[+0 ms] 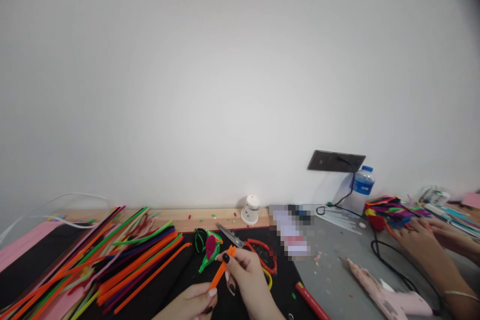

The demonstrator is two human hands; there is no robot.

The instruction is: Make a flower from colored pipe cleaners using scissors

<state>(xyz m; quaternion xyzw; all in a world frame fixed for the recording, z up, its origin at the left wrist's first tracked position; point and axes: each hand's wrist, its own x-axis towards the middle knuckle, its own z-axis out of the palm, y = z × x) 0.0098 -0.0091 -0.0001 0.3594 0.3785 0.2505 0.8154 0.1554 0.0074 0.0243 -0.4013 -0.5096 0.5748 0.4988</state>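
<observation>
Between my two hands is a bundle of orange pipe cleaners (218,276), slanting up to the right. My left hand (193,302) pinches its lower end. Around the upper end, the thumb and fingers of my right hand (245,277) are closed. Just beyond lies a small green and magenta pipe-cleaner piece (211,248), beside a dark green-striped one (200,240). Scissors with red handles (264,255) rest behind my right hand, blades pointing up and left. Part of a yellow loop (268,277) shows beside my right wrist.
Many coloured pipe cleaners (138,265) spread out on the left. A white cup (250,210) stands by the wall. To the right are a red marker-like stick (311,302), a pink glue gun (390,292), a black cable and a water bottle (363,182). A co-worker's hands (423,237) work far right.
</observation>
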